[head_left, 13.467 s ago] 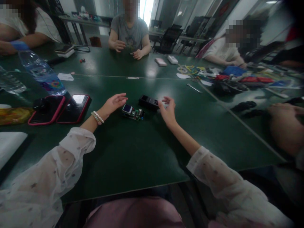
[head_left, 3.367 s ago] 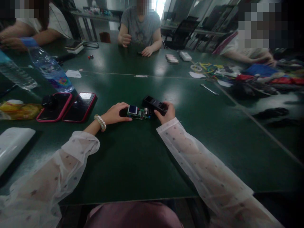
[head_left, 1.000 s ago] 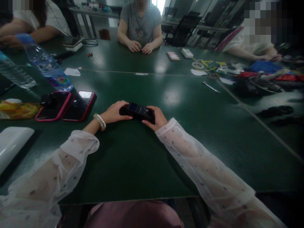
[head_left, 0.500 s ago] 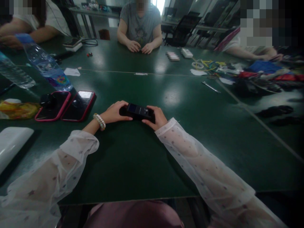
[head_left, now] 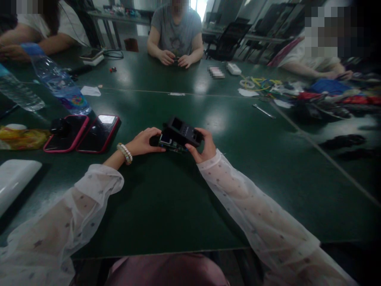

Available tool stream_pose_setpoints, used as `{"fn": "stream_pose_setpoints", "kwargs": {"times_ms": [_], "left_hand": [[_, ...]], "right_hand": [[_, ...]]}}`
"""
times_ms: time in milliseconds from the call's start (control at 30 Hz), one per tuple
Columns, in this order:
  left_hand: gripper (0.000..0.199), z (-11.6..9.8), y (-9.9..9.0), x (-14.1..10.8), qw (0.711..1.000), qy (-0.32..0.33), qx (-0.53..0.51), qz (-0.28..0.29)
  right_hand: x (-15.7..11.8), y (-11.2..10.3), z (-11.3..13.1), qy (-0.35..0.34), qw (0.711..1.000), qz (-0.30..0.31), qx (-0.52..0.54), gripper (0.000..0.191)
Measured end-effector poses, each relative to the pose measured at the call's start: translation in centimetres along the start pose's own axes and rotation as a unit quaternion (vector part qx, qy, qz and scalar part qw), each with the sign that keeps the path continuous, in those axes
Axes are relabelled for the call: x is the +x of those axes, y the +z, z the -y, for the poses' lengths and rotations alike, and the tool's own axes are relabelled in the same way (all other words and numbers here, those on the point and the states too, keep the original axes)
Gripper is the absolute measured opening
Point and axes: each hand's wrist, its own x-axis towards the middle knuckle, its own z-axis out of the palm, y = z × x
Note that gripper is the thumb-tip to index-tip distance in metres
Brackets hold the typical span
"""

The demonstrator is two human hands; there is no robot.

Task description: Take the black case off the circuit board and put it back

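Note:
Between my hands is a small black electronic device in two parts. My left hand (head_left: 146,142) grips the lower part, a circuit board with a small screen (head_left: 167,140) and a black end. My right hand (head_left: 205,145) holds the black plastic cover (head_left: 186,130), which has a rectangular window and small openings. The cover is tilted above the board, its far-left end raised. Where the two parts meet near my right fingers, I cannot tell whether they touch.
Two phones in red cases (head_left: 99,133) lie to the left, with water bottles (head_left: 61,85) behind them. A white box-like object (head_left: 18,184) is at the near left. A wrench (head_left: 264,111) and a pile of cables and cloth (head_left: 330,89) lie to the right. Other people sit across the table.
My right hand has lifted the black cover off the device and moved slightly right, exposing the board and screen. My left hand has stayed in place.

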Motion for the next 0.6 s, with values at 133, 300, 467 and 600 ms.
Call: {"fn": "stream_pose_setpoints", "kwargs": {"times_ms": [133,300,467,600], "left_hand": [[0.061,0.0,-0.1,0.0,1.0,-0.013,0.015,0.007],[0.057,-0.2,-0.2,-0.1,1.0,-0.02,0.014,0.018],[0.056,-0.4,-0.2,0.0,1.0,-0.02,0.009,0.018],[0.053,-0.2,-0.1,0.1,1.0,-0.013,0.011,0.012]], "right_hand": [[0.3,-0.7,-0.7,0.019,0.996,-0.087,-0.027,0.057],[0.4,0.0,-3.7,0.105,0.99,-0.096,-0.022,0.056],[0.0,0.9,-6.3,0.17,0.982,-0.074,-0.026,0.058],[0.1,0.6,-6.1,0.144,0.986,-0.033,-0.076,0.06]]}}
